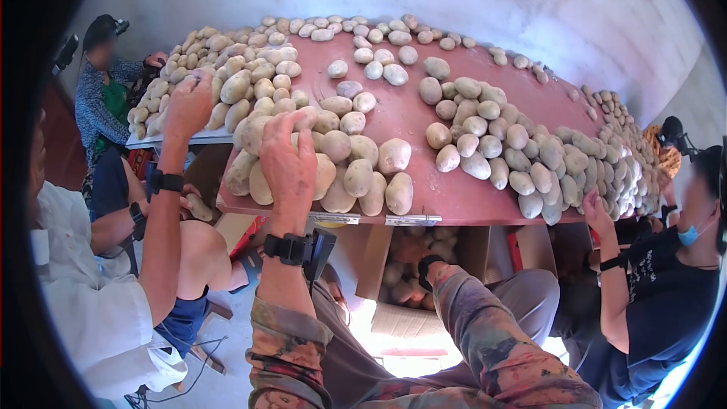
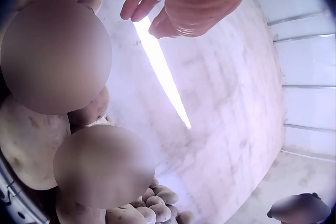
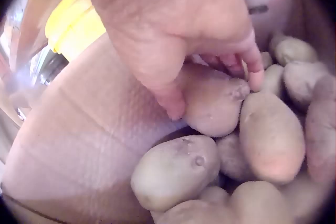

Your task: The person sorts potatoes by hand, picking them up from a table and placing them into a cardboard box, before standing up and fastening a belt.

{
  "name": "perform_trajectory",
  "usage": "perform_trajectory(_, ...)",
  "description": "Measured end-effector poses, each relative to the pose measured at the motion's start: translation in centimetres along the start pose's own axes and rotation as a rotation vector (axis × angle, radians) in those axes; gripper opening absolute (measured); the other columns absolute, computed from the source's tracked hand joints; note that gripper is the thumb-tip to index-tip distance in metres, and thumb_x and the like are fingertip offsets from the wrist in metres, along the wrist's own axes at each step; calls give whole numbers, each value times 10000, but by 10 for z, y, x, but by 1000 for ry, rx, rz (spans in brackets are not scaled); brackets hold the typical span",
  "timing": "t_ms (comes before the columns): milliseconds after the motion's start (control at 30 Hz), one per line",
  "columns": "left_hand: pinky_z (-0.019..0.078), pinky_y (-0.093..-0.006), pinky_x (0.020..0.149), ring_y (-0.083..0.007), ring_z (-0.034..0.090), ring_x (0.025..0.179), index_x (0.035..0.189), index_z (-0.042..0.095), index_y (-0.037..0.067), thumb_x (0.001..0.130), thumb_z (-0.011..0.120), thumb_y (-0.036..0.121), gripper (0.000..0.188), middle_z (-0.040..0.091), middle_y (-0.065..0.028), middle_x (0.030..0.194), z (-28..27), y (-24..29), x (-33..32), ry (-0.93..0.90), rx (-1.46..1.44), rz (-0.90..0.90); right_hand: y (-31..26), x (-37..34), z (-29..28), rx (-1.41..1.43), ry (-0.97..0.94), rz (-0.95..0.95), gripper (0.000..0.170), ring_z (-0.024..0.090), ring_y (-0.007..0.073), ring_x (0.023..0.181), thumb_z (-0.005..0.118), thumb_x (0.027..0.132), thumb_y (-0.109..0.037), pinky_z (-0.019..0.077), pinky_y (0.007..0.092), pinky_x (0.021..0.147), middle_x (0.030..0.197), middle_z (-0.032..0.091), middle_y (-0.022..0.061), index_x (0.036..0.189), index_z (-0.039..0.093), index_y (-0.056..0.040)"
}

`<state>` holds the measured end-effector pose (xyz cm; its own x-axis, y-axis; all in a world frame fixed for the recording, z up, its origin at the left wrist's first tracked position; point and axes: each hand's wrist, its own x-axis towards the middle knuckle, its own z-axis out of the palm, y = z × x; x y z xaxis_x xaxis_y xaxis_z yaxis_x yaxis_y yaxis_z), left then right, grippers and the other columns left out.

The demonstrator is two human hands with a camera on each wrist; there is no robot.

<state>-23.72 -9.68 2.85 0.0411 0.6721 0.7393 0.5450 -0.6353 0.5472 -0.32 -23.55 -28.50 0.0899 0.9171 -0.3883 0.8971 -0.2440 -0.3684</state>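
My left hand (image 1: 288,163) hovers over the near pile of potatoes (image 1: 356,178) on the red tabletop. In the left wrist view, its loosely bent fingers (image 2: 137,1) have nothing between them, and large potatoes (image 2: 34,142) lie close by. Down in a cardboard box (image 1: 473,246) below the table edge is my right hand (image 1: 413,250). It grips a pale brown potato (image 3: 212,100), thumb on the near side and fingers round the far side. More potatoes (image 3: 273,137) lie beside and under it, close to the box wall (image 3: 89,129).
Potatoes also cover the table's left end (image 1: 238,76) and right side (image 1: 545,155). People sit at both sides; one person's arm (image 1: 170,204) reaches over the table at my left, another hand (image 1: 598,216) is near the right edge. A yellow container (image 3: 76,22) stands outside the box.
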Motion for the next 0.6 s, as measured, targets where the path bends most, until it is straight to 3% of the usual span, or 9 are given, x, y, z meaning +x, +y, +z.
perform_trajectory(167, 431, -433, 955, -335, 571, 1075, 1080, 638, 28, 823, 614, 81, 264, 614, -166, 1108, -2, -2, 1, -14, 44, -7, -9, -8, -21, 3, -18, 9, 877, 550, 394, 1185, 720, 663, -244, 481, 456, 988, 1279, 547, 285, 1414, 328, -13)
perform_trajectory(267, 425, -436, 957, -330, 569, 1079, 1082, 638, 33, 822, 616, 88, 266, 616, -159, 1110, 0, -5, 1, -11, 43, -18, -25, -24, -42, -42, -50, 98, 822, 572, 389, 1156, 727, 637, -216, 498, 435, 962, 1251, 567, 283, 1361, 403, 0)
perform_trajectory(333, 424, -436, 957, -328, 569, 1080, 1081, 641, 37, 824, 615, 90, 263, 618, -155, 1111, 1, -3, 0, -20, 34, -31, -35, -44, -69, 67, -180, 135, 739, 604, 400, 1093, 732, 636, -217, 497, 458, 933, 1147, 635, 248, 1293, 489, 18)
perform_trajectory(467, 422, -433, 956, -321, 573, 1077, 1074, 651, 47, 833, 611, 99, 250, 625, -143, 1112, 6, 1, -1, -31, 0, -43, -35, -74, -81, 142, -26, 85, 715, 608, 382, 1084, 752, 610, -210, 506, 430, 914, 1143, 625, 264, 1245, 522, 27)
perform_trajectory(600, 419, -428, 959, -312, 576, 1077, 1065, 658, 49, 838, 609, 99, 238, 628, -137, 1111, 8, 6, -2, -28, -18, -59, -72, -129, -159, 114, -351, -50, 731, 624, 367, 1050, 763, 605, -236, 507, 420, 885, 1104, 652, 215, 1269, 527, -44)
